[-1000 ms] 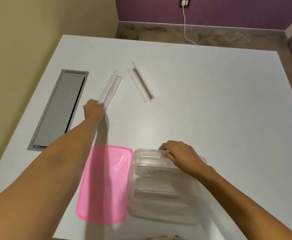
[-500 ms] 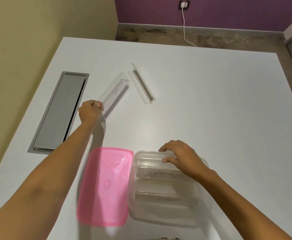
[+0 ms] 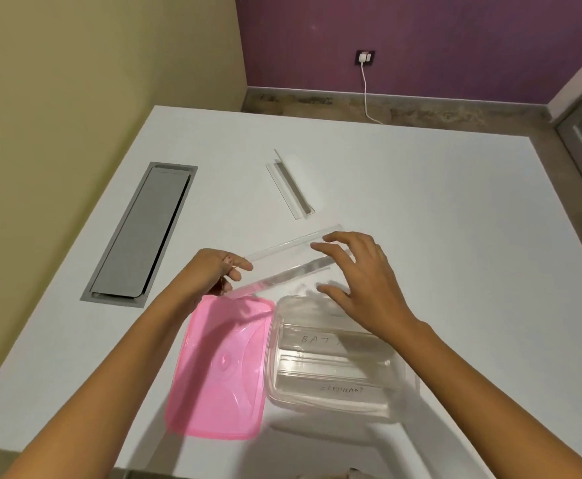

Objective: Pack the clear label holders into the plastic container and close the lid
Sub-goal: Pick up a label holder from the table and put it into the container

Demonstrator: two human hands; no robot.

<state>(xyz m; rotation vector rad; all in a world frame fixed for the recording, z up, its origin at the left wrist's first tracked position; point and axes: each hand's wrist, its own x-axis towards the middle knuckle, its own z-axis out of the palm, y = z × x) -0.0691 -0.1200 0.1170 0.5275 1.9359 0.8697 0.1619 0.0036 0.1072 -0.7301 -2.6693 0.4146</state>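
My left hand pinches one end of a long clear label holder, held in the air just beyond the clear plastic container. My right hand hovers with fingers spread at the holder's other end, its fingertips at or near it; contact is unclear. The container sits near the table's front edge and holds two clear label holders with handwritten labels. Its pink lid lies flat on the table to the container's left. Another clear label holder lies on the table farther back.
A grey metal cable hatch is set into the white table at the left. A yellow wall runs along the table's left side. Beyond the far edge are floor, a purple wall and a plugged-in white cable.
My left hand has lifted the label holder off the table and carried it toward the container. My right hand left the container rim and rose to the holder's far end.
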